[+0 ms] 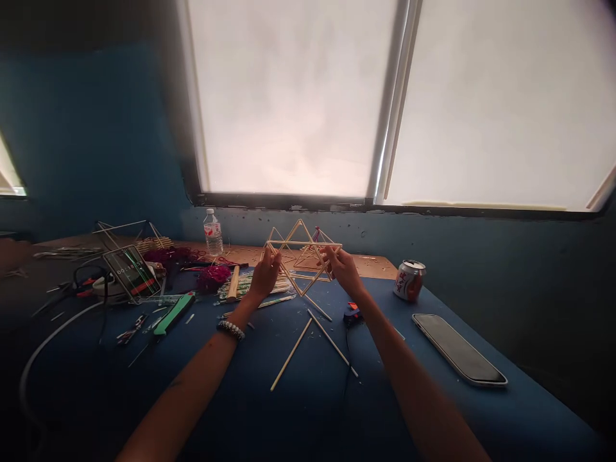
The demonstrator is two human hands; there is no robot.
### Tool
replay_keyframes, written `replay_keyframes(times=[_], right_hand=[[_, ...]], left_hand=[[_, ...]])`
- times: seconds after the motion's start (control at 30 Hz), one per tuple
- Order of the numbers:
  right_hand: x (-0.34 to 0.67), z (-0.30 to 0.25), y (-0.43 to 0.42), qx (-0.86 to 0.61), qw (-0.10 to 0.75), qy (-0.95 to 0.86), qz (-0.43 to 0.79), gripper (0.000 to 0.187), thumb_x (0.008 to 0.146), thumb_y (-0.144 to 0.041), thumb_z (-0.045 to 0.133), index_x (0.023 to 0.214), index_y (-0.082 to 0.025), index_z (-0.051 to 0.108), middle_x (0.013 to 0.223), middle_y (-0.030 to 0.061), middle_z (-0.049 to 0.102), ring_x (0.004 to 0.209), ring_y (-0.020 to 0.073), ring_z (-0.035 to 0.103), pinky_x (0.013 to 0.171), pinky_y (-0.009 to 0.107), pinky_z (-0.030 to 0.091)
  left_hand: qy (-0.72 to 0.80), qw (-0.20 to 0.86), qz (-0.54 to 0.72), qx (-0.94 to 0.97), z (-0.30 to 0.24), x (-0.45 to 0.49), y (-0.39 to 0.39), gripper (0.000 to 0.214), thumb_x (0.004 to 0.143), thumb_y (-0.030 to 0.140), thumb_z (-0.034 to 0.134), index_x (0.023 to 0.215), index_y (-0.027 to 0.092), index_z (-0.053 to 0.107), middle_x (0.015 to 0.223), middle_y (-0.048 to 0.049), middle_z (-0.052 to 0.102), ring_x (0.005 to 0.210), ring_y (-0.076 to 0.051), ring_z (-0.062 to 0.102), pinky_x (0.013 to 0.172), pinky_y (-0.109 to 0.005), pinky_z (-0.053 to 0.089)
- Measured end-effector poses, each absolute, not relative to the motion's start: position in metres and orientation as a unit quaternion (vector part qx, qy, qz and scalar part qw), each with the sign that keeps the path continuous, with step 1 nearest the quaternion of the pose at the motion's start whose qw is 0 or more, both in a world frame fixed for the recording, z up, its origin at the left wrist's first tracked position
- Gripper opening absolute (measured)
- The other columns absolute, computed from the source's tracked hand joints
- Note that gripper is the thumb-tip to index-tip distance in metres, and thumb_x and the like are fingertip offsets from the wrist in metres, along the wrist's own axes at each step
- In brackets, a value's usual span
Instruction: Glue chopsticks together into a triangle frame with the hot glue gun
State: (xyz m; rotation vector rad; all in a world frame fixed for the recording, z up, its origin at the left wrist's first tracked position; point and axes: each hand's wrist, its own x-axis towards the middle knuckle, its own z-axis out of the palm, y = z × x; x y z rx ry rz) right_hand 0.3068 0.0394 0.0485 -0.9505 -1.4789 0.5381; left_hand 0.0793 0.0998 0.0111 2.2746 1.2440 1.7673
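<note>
Both my hands hold up a star-shaped frame of thin wooden sticks (301, 251) above the blue table (298, 410). My left hand (264, 274) pinches the frame's left side; a bead bracelet sits on that wrist. My right hand (342, 268) grips the frame's right side with fingers closed. Loose sticks (308, 343) lie on the table just below the hands. A small blue glue gun (353, 314) rests beside my right forearm, its cord running toward me.
A soda can (409, 280) and a dark phone (458, 350) lie at right. A water bottle (212, 233) stands at the back. At left are a propped phone (131, 272), red yarn (212, 277), a green cutter (174, 313), cables and another stick frame (126, 230).
</note>
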Motion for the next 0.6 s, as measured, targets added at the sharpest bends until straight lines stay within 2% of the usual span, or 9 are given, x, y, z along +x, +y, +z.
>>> replay_keyframes(times=[0.1, 0.2, 0.33, 0.47, 0.6], right_hand=[[0.309, 0.049, 0.040, -0.413, 0.605, -0.649, 0.204, 0.059, 0.082, -0.074, 0.052, 0.091, -0.018, 0.067, 0.082, 0.0093, 0.072, 0.061, 0.0177, 0.059, 0.051, 0.029, 0.044], [0.310, 0.047, 0.042, -0.406, 0.590, -0.672, 0.189, 0.054, 0.083, -0.070, 0.056, 0.089, -0.018, 0.069, 0.090, 0.0098, 0.073, 0.079, 0.0219, 0.066, 0.064, 0.031, 0.050], [0.309, 0.041, 0.047, -0.409, 0.558, -0.693, 0.204, 0.052, 0.084, -0.067, 0.054, 0.088, -0.017, 0.069, 0.083, 0.0094, 0.074, 0.076, 0.0225, 0.066, 0.068, 0.033, 0.050], [0.308, 0.035, 0.052, -0.438, 0.527, -0.700, 0.199, 0.050, 0.086, -0.063, 0.051, 0.076, -0.017, 0.068, 0.077, 0.0094, 0.071, 0.068, 0.0199, 0.061, 0.061, 0.031, 0.047], [0.309, 0.029, 0.057, -0.455, 0.523, -0.697, 0.186, 0.047, 0.086, -0.058, 0.050, 0.074, -0.016, 0.068, 0.071, 0.0071, 0.067, 0.061, 0.0172, 0.054, 0.058, 0.030, 0.042]], left_hand=[[0.399, 0.056, 0.560, 0.724, 0.010, 0.081, 0.100, 0.027, 0.100, 0.037, 0.035, 0.115, 0.022, 0.051, 0.072, -0.0040, 0.067, 0.061, -0.020, 0.065, 0.065, -0.035, 0.050], [0.412, 0.098, 0.562, 0.710, 0.011, 0.081, 0.098, 0.031, 0.100, 0.038, 0.033, 0.122, 0.020, 0.047, 0.071, -0.0041, 0.066, 0.064, -0.021, 0.065, 0.067, -0.036, 0.048], [0.433, 0.111, 0.556, 0.700, 0.012, 0.079, 0.095, 0.035, 0.100, 0.040, 0.034, 0.124, 0.018, 0.045, 0.070, -0.0023, 0.066, 0.067, -0.021, 0.066, 0.070, -0.036, 0.046], [0.435, 0.104, 0.542, 0.712, 0.013, 0.074, 0.091, 0.028, 0.098, 0.041, 0.037, 0.110, 0.021, 0.050, 0.063, 0.0014, 0.063, 0.064, -0.019, 0.065, 0.067, -0.032, 0.044], [0.436, 0.116, 0.518, 0.726, 0.014, 0.070, 0.086, 0.024, 0.096, 0.041, 0.039, 0.092, 0.023, 0.054, 0.058, 0.0024, 0.062, 0.060, -0.018, 0.064, 0.063, -0.030, 0.042]])
